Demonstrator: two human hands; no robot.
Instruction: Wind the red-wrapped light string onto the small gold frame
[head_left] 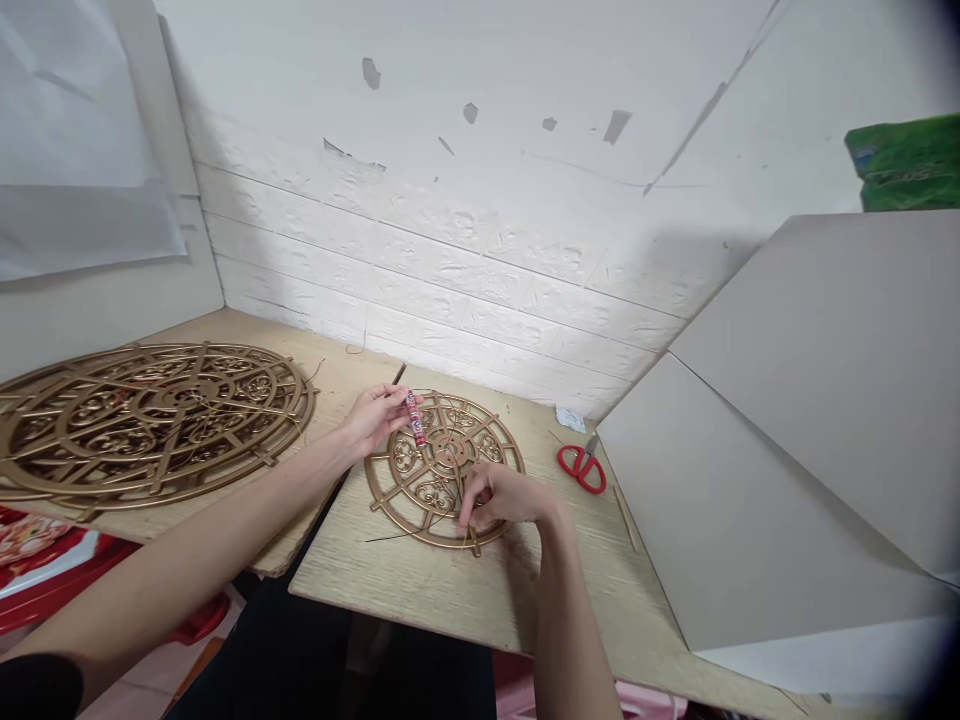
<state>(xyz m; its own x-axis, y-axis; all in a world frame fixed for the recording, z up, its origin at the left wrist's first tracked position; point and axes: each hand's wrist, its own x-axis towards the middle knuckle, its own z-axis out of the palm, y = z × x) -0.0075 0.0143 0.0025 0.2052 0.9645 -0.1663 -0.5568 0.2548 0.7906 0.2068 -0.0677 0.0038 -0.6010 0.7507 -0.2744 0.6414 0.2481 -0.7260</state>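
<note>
A round gold lattice ornament (452, 452) with scrollwork lies flat in front of me. My left hand (380, 415) is closed at its upper left edge, with a slim red and white printed tube (416, 420) between thumb and fingers. The tube slants down over the ornament. My right hand (495, 495) is bent over the ornament's lower right part, thumb and fingers pinched together. Whatever is in that pinch is too small to make out. Thin wire or thread strands run across the ornament near these fingers, and a dark one sticks out at lower left.
Similar larger-looking gold lattice ornaments (157, 420) are stacked at left. Red-handled scissors (582, 468) and a thin stick (625, 520) lie at right, near a crumpled pale-blue packet (570, 418). White boards (750, 500) border the right side; a green packet (907, 165) rests above them.
</note>
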